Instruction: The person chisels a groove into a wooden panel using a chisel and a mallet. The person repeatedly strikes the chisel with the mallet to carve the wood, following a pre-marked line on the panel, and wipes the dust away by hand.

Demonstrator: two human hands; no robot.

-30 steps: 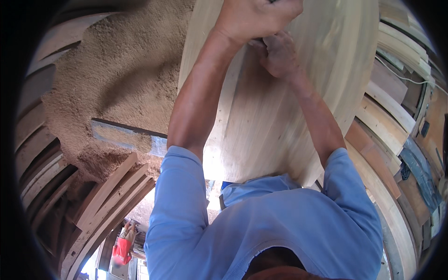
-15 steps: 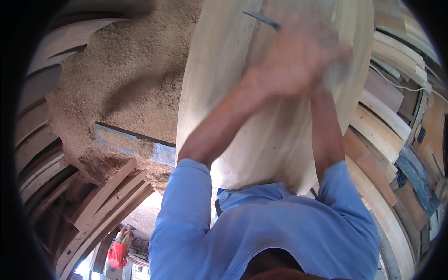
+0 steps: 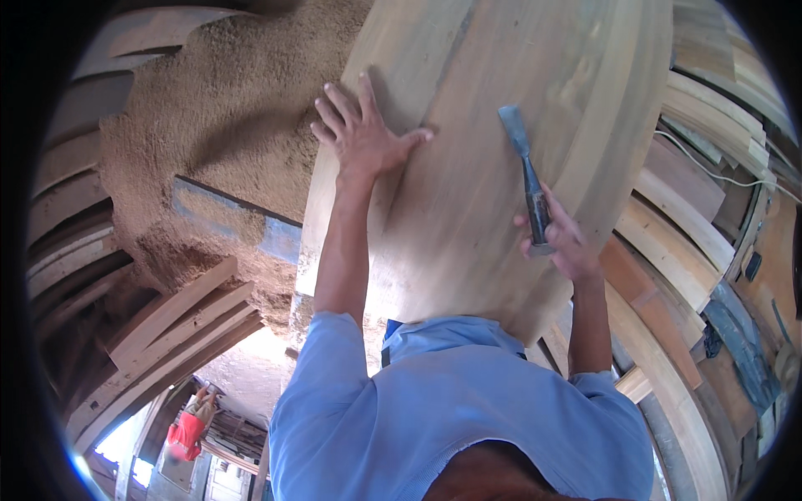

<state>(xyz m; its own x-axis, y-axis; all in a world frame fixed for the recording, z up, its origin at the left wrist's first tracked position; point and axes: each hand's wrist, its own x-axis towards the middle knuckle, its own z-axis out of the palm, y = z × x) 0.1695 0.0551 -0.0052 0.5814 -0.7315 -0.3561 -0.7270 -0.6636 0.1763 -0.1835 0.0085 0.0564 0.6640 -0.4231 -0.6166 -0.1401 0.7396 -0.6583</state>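
Observation:
A wide, pale wooden panel point(image 3: 493, 275) made of joined boards stretches away from my waist. On its left edge rests my left hand point(image 3: 366, 138), fingers spread and palm down, holding nothing. My right hand point(image 3: 568, 242) grips a chisel point(image 3: 532, 188) by its dark handle, over the right part of the panel. The chisel's flat metal blade points up and slightly left, away from me. Whether the blade touches the wood I cannot tell.
Sawdust point(image 3: 242, 100) covers the floor at the left, with a blue-grey strip point(image 3: 238, 217) lying in it. Stacked planks point(image 3: 175, 334) stand at lower left; more boards point(image 3: 681, 250) and a white cord point(image 3: 710, 154) lie along the right. A person in red point(image 3: 187, 430) is far off at lower left.
Both hands were together and blurred over the far part of the panel, a blade pointing left. Now they are apart: the left lies on the left edge, the right has come nearer with the chisel.

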